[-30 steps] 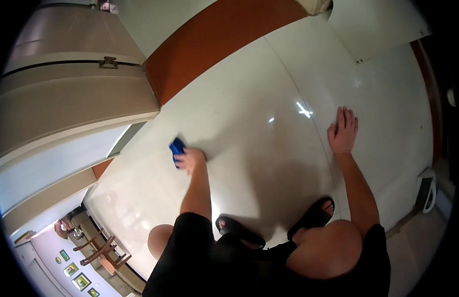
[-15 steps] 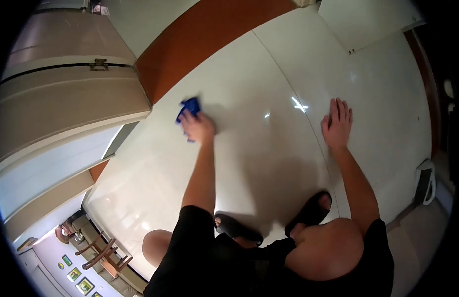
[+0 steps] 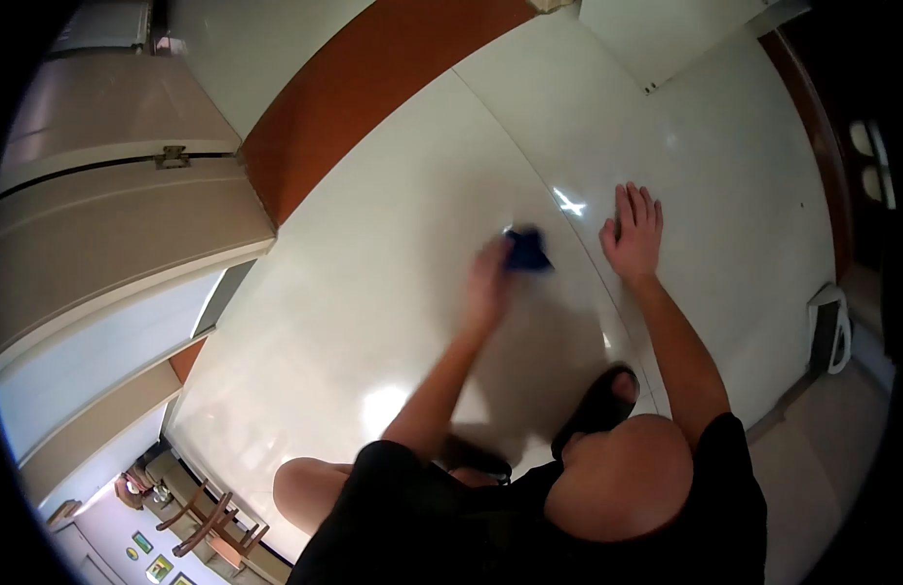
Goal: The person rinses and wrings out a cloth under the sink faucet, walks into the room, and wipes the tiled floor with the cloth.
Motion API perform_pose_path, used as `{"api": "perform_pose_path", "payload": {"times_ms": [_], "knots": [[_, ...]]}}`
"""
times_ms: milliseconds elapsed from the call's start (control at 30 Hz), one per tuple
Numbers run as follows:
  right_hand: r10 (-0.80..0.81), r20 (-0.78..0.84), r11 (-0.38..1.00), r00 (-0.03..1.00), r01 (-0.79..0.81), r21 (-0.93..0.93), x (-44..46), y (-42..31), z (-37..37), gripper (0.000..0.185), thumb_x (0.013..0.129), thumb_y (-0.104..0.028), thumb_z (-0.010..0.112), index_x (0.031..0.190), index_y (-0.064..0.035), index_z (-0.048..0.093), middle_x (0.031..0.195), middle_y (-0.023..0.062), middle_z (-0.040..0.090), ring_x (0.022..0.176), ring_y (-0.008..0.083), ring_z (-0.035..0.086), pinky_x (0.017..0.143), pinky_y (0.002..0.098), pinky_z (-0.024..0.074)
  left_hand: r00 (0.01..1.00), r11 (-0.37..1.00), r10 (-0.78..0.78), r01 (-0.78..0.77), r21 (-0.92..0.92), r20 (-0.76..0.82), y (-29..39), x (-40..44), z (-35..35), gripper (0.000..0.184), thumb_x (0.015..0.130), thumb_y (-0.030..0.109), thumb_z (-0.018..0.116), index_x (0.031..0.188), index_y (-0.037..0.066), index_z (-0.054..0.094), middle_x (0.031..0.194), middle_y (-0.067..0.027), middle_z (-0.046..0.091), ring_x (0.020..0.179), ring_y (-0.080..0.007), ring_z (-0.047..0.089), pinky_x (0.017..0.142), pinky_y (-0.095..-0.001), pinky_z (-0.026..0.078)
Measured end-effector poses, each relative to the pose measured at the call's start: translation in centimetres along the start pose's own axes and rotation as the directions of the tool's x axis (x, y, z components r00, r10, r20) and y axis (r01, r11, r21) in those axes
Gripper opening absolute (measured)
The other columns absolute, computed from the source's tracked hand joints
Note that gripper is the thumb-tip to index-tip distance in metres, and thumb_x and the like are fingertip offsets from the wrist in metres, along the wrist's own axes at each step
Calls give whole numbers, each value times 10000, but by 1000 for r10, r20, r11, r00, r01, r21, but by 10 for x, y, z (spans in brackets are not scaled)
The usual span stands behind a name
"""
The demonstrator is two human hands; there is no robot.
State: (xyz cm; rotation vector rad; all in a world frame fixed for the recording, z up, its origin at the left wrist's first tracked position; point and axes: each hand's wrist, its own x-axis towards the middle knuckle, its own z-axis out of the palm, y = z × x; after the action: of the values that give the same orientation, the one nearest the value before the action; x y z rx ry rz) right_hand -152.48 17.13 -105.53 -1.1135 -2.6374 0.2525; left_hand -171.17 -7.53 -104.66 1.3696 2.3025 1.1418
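Note:
A dark blue cloth (image 3: 529, 251) lies bunched on the glossy pale tiled floor (image 3: 393, 195), right at the fingers of my left hand (image 3: 490, 283). That hand is blurred by motion, and its fingers press onto the cloth's left side. My right hand (image 3: 636, 234) rests flat on the tiles farther right, fingers stretched forward, with nothing in it. A thin tile seam runs between the two hands.
My feet in black sandals (image 3: 597, 405) are close below the hands. Cabinets with an open door (image 3: 120, 224) stand at the left, and a brown strip (image 3: 354, 88) borders the floor. A white-framed object (image 3: 829, 330) is at the right, a wooden chair (image 3: 212, 531) at lower left.
My left hand has moved the blue cloth forward and then to the right across the floor. My right hand has stayed flat on the tiles, while the view has shifted slightly.

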Motion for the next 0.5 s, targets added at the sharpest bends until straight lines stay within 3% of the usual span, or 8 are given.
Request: {"api": "perform_pose_path", "payload": {"times_ms": [33, 67, 133, 200, 267, 367, 400, 500], "knots": [[1, -1, 1000, 1000, -1, -11, -1, 2, 0, 628, 909, -246, 582, 1511, -90, 495, 1560, 134, 467, 1467, 389, 387, 1235, 609, 238, 986, 985, -167, 166, -36, -7, -2, 28, -37, 567, 869, -2, 685, 1423, 40, 570, 1358, -173, 634, 1231, -387, 595, 1063, -473, 484], [0, -1, 1000, 1000, 0, -19, -1, 3, 2, 629, 907, -246, 584, 1510, -89, 495, 1559, 133, 468, 1467, 389, 388, 1234, 609, 239, 981, 982, -182, 184, 34, -66, -34, 42, -59, 573, 882, 65, 693, 1440, 75, 562, 1349, -167, 643, 1240, -376, 592, 1102, -503, 432], [-3, 2, 1000, 1000, 3, -23, 1, 1, 5, 631, 905, -246, 587, 1509, -89, 496, 1558, 132, 471, 1467, 388, 389, 1234, 610, 241, 955, 796, -241, 295, 528, -170, -83, 56, -101, 605, 946, 209, 654, 1531, 248, 500, 1542, -94, 518, 1455, -321, 421, 1165, -634, 253], [3, 9, 1000, 1000, -3, -23, 0, 1, 4, 634, 903, -246, 589, 1510, -90, 494, 1558, 131, 471, 1467, 387, 390, 1232, 614, 243, 921, 577, -284, 385, 720, -265, -136, 53, -122, 582, 1032, 310, 546, 1599, 288, 418, 1688, -84, 333, 1541, -387, 285, 1198, -659, 190], [-2, -7, 1000, 1000, 2, -23, 1, 0, 5, 636, 903, -247, 590, 1512, -91, 491, 1558, 131, 473, 1467, 387, 391, 1231, 618, 244, 887, 684, -391, 459, 567, -247, -154, 54, -125, 556, 1044, 350, 516, 1590, 266, 442, 1691, -112, 322, 1546, -424, 261, 1202, -689, 159], [13, 6, 1000, 1000, -13, -24, -1, -2, 1, 635, 907, -248, 588, 1514, -93, 489, 1557, 132, 474, 1466, 387, 393, 1229, 620, 246, 893, 666, -356, 450, 595, -277, -117, 55, -83, 556, 1029, 322, 544, 1571, 220, 476, 1663, -176, 353, 1537, -442, 272, 1193, -705, 181], [15, 11, 1000, 1000, -14, -24, 1, -2, 0, 634, 909, -248, 587, 1515, -93, 488, 1557, 133, 474, 1465, 387, 394, 1229, 621, 247, 941, 712, -235, 338, 615, -244, -102, 46, -61, 558, 1004, 294, 575, 1551, 209, 501, 1646, -172, 380, 1528, -440, 290, 1179, -717, 203], [12, 12, 1000, 1000, -12, -28, 1, 1, 2, 629, 913, -249, 586, 1514, -94, 492, 1555, 135, 476, 1462, 388, 398, 1227, 621, 247, 986, 813, -141, 67, 579, 85, -9, 15, 14, 588, 942, 293, 641, 1514, 220, 530, 1615, -160, 417, 1482, -452, 352, 1160, -733, 216]]}}
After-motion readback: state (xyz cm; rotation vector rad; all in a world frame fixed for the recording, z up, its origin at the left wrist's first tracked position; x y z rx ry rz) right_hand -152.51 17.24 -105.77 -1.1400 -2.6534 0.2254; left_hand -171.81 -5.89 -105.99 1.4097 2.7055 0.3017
